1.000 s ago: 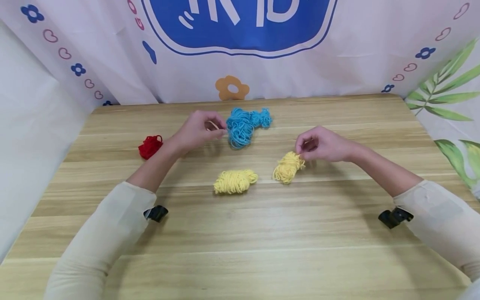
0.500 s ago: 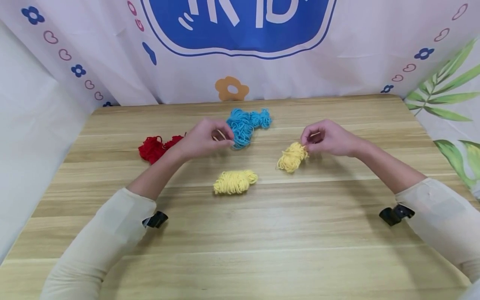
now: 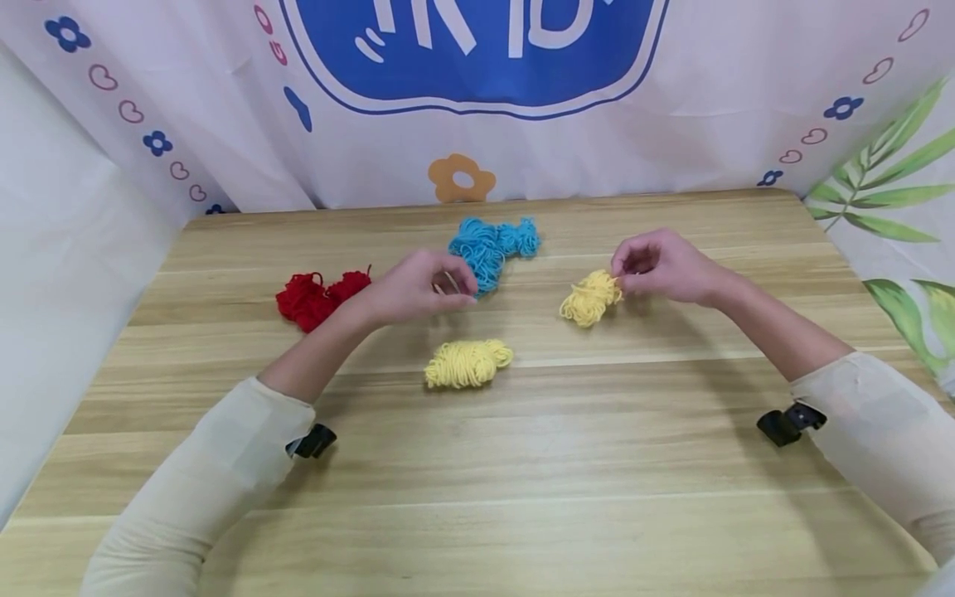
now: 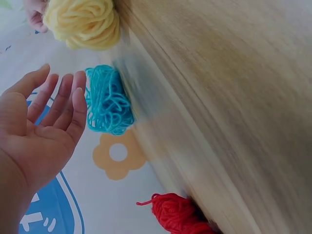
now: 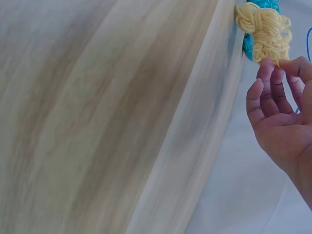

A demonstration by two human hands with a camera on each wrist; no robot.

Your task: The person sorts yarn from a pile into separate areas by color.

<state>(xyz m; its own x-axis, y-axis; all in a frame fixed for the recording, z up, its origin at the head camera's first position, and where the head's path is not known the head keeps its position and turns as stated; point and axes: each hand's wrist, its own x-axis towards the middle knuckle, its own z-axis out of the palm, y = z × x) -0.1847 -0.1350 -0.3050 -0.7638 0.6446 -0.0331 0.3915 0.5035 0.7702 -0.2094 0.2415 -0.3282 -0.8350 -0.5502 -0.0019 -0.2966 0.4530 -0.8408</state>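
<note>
My right hand pinches one end of a yellow yarn bundle between thumb and finger; the right wrist view also shows this pinch on the yellow yarn. Loosely bent, the fingers of my left hand hold nothing, as the left wrist view makes plain for the hand. Just beyond its fingertips lies a blue yarn bundle, partly covered by the hand in the head view. A second yellow yarn bundle rests on the table below the left hand. Red yarn lies left of it, beside the forearm.
The wood-grain table runs back to a white printed cloth hanging behind its far edge. Black wrist cameras sit by both sleeves.
My right hand has moved up and slightly right, bringing its yellow yarn along. The left hand has come away from the blue yarn, toward me and right, uncovering more red yarn.
</note>
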